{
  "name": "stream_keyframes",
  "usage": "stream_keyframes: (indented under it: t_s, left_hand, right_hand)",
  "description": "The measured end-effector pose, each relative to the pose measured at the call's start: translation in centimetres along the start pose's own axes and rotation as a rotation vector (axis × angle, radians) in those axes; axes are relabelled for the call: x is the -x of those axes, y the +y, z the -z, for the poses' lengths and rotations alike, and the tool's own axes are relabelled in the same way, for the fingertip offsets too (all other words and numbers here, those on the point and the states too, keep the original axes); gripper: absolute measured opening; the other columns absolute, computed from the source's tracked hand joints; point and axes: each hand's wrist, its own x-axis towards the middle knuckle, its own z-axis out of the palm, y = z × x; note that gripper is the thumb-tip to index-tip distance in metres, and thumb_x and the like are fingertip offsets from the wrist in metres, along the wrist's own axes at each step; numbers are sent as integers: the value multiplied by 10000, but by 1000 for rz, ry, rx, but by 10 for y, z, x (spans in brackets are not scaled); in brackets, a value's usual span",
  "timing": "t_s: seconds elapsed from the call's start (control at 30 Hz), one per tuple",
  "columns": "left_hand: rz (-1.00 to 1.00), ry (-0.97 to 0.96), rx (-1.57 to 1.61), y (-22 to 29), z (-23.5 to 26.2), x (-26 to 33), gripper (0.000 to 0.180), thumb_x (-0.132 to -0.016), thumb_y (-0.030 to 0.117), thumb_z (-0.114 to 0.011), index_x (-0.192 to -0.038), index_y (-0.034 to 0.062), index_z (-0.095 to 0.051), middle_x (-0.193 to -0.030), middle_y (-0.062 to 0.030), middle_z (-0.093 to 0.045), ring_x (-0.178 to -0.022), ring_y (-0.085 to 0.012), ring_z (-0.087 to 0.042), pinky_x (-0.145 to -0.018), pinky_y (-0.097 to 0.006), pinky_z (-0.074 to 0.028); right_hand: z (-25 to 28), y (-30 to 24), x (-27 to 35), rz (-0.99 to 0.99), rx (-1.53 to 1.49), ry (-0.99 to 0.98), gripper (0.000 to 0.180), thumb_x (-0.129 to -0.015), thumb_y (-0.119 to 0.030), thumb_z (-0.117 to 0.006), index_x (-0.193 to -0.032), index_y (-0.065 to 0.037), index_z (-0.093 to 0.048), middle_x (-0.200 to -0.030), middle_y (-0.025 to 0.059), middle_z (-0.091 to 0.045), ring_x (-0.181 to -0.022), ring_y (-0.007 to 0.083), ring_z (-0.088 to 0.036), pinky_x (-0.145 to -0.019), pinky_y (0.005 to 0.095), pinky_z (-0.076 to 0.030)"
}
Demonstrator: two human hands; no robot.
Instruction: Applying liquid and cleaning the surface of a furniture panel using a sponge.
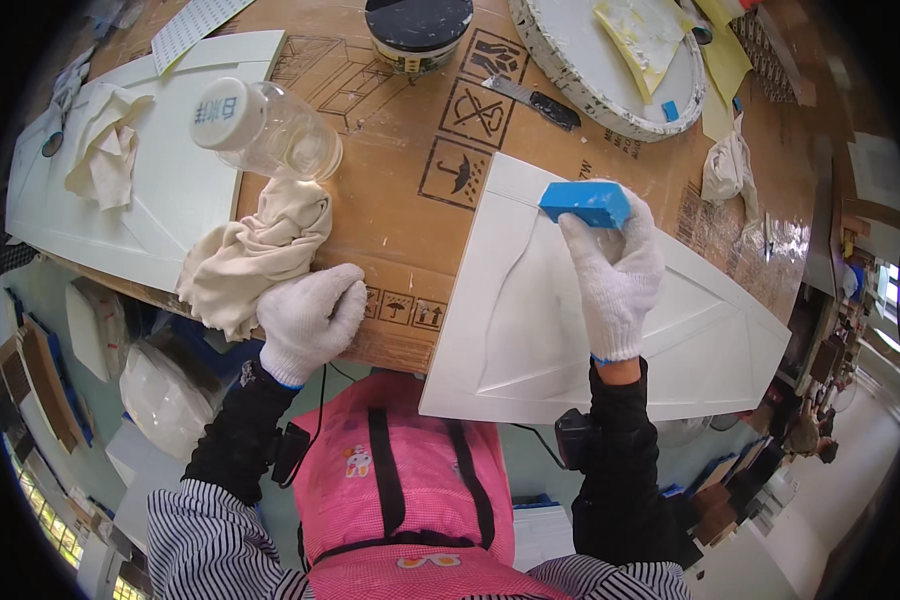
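My right hand (620,280), in a white knit glove, grips a blue sanding block (585,203) above a white panel (530,310). Raised diagonal strips and a thin dark line cross the panel, which juts past the table's near edge. My left hand (312,318), gloved too, rests closed at the table's near edge. Its curled fingers hide whatever may be inside. Against it lies a crumpled cream cloth (260,245). A clear bottle (280,130) with a white cap stands just beyond the cloth.
Cardboard (390,190) covers the table. At the back are a black-lidded tub (418,30), a putty knife (550,106) and a round white lid (610,90) bearing yellow sandpaper (645,45). Another white panel (185,170) lies left, with a cloth (105,145) on it. A rag (730,175) lies right.
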Motion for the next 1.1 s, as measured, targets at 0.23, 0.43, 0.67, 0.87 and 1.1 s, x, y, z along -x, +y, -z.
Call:
stream_keyframes:
  t_s: [0.23,0.43,0.67,0.87,1.1]
  left_hand:
    - [-38,50,-7,-1,-4,-8,60,-882,128,-727,-907,74,-724,-738,-105,-692,-628,-293,-684,-580,-371,-538]
    - [-142,-74,41,-7,-9,-7,236,-961,156,-605,-749,52,-593,-654,-134,-567,-560,-327,-579,-537,-402,-455]
    - [-226,14,-264,10,2,-2,451,-1026,319,-596,-637,107,-510,-547,-126,-518,-445,-305,-487,-437,-425,-393]
    - [-261,68,-389,17,-5,1,434,-1043,322,-584,-672,104,-532,-566,-117,-529,-460,-289,-503,-445,-409,-418]
    - [169,126,40,91,-14,32,434,-1068,376,-539,-827,39,-671,-713,-121,-678,-621,-274,-626,-558,-386,-518]
  right_hand:
    - [-46,-30,-20,40,-131,-227,376,-847,-62,-825,-1174,-10,-647,-1010,50,-733,-932,132,-696,-870,305,-575]
    - [-60,-34,88,-577,-790,-377,466,-900,-43,-779,-1310,-16,-558,-1155,64,-670,-1098,155,-655,-1007,343,-538]
    - [2,-16,179,-640,-618,-383,603,-923,-195,-766,-1427,13,-507,-1229,83,-655,-1117,146,-626,-994,316,-521]
    - [103,-58,201,-526,-611,-120,502,-951,-180,-730,-1365,33,-544,-1155,70,-672,-1009,142,-640,-918,294,-526]
    - [190,-1,271,-411,-604,29,504,-970,-216,-724,-1376,16,-537,-1170,62,-670,-1049,123,-630,-931,294,-522]
